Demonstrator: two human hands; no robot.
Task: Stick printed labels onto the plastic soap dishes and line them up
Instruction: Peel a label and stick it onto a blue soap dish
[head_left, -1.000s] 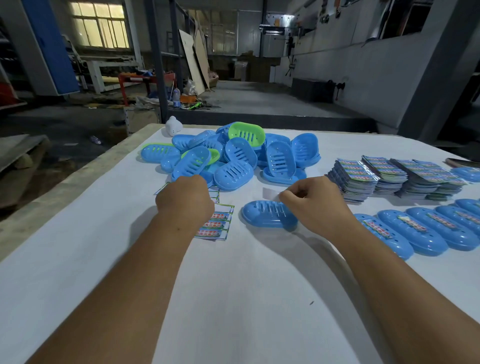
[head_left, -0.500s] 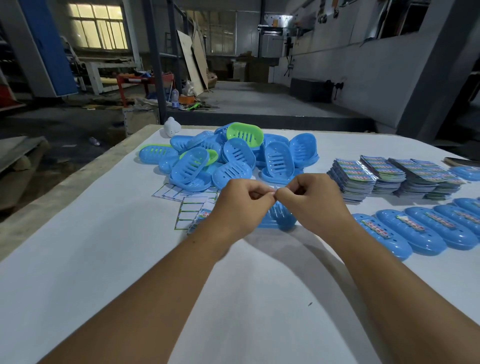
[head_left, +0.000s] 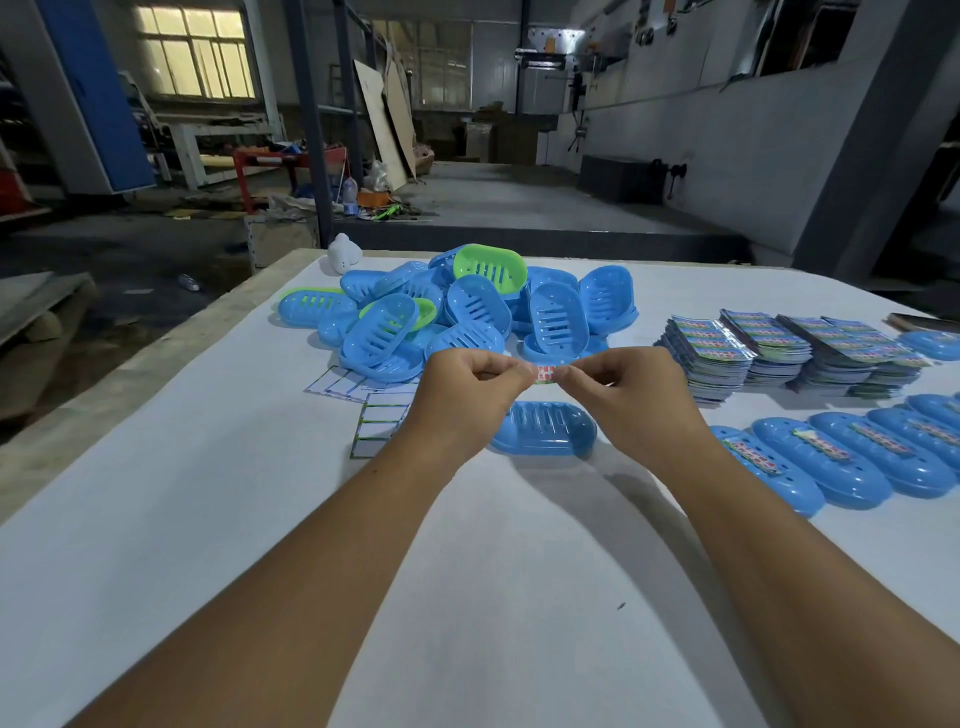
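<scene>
A small printed label (head_left: 545, 374) is stretched between my two hands, above the table. My left hand (head_left: 467, 400) pinches its left end and my right hand (head_left: 634, 395) pinches its right end. Just below and beyond my hands, a blue soap dish (head_left: 545, 431) lies upside down on the white table, with no label on it. A row of labelled blue dishes (head_left: 831, 462) runs along the right. A heap of blue and green dishes (head_left: 467, 317) lies behind my hands. Peeled label backing sheets (head_left: 382, 421) lie left of the bare dish.
Stacks of printed label sheets (head_left: 779, 353) stand at the right rear. A small white object (head_left: 344, 253) sits at the table's far left corner. The table's left edge (head_left: 156, 364) drops to a workshop floor. A dark flat object (head_left: 924, 323) lies at far right.
My left hand left the label sheets and came to meet my right hand. Both hands then drew slightly apart, and the label now shows between them above the bare dish.
</scene>
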